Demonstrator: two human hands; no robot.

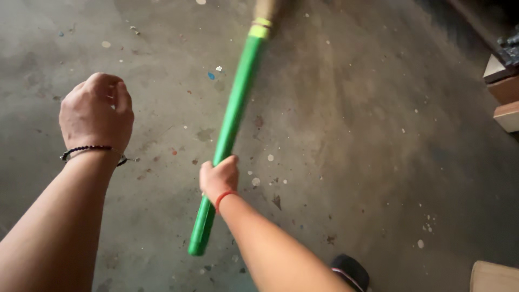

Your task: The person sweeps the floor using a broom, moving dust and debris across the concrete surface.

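One long, round, bright green plastic broom handle (233, 116) runs on a slant across the middle of the view, its free butt end low toward 7 o'clock and its upper end rising toward 12 o'clock, where one yellow-green collar (260, 28) joins it to the tan straw head (265, 8), of which only the very start shows at the top edge. The right hand (219, 178), with one red cord bracelet (224, 197) on its wrist, sits just below centre with its fingers (226, 163) clenched around the handle, above the butt end, so that a short length of green sticks out beneath the fist. The left hand (97, 112), at about 9 o'clock and well apart from the handle, grasps nothing: its fingers are curled loosely into a half fist, and one dark beaded bracelet (89, 151) rings its wrist. Beneath both arms lies a grey concrete floor (378, 162) flecked with many small spots of paint and bits of debris. One dark shoe tip (351, 272) shows at 5 o'clock, a pale cardboard corner (493, 277) lies in the bottom right corner, and stacked wooden boards (505, 97) sit at 3 o'clock along the right edge.
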